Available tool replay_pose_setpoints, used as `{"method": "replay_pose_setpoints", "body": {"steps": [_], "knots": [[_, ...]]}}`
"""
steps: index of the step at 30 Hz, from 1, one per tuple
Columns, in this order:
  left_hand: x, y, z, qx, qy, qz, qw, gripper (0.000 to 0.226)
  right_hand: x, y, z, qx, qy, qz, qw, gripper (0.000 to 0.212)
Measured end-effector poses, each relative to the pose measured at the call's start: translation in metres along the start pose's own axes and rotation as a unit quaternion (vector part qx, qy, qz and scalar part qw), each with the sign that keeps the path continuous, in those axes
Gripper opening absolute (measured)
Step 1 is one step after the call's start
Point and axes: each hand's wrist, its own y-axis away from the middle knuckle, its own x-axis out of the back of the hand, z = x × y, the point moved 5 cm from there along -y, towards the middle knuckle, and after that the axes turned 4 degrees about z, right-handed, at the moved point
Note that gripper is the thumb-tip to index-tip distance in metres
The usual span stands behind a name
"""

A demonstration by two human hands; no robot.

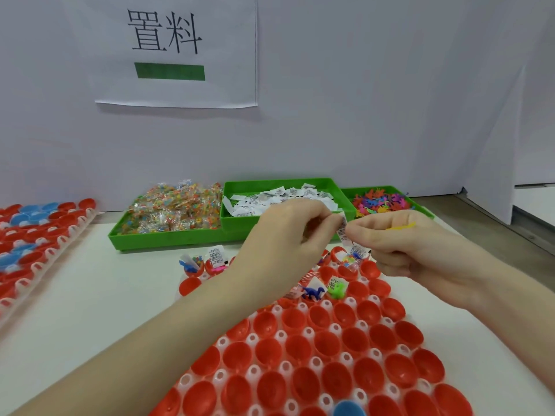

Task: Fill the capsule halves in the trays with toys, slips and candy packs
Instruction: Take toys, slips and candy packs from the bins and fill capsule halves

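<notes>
L hand [288,232] + R hand [399,244]: both pinching 1 slip [342,229], above red capsule tray [300,355] | R also gripping yellow toy [401,227] | slip bin [282,199] behind, on counter [105,295].

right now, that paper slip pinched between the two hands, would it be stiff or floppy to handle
Probably floppy: the paper slip looks thin and hangs bent between the left hand and the right hand. Likely very light too, since a fingertip grip is enough to hold it. It may well snag or drift when dropped, as the slips in the green tray lie curled and jumbled.
</notes>
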Motion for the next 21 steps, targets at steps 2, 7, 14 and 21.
{"method": "replay_pose_setpoints", "body": {"steps": [2,7,14,21], "knots": [[-0.001,0.001,0.002,-0.017,-0.044,0.003,0.999,0.025,0.000,0.001,-0.002,0.017,0.025,0.021,0.999,0.029],[0.001,0.003,0.005,-0.044,-0.119,-0.006,0.992,0.029,0.000,0.002,-0.006,0.039,0.056,0.055,0.996,0.031],[0.003,0.006,0.001,-0.026,-0.048,-0.046,0.997,0.025,0.000,0.005,-0.009,0.065,0.060,0.109,0.990,0.019],[-0.002,0.010,-0.016,0.165,0.114,-0.084,0.976,0.028,0.006,0.008,-0.015,0.074,0.065,0.115,0.989,0.021]]}}
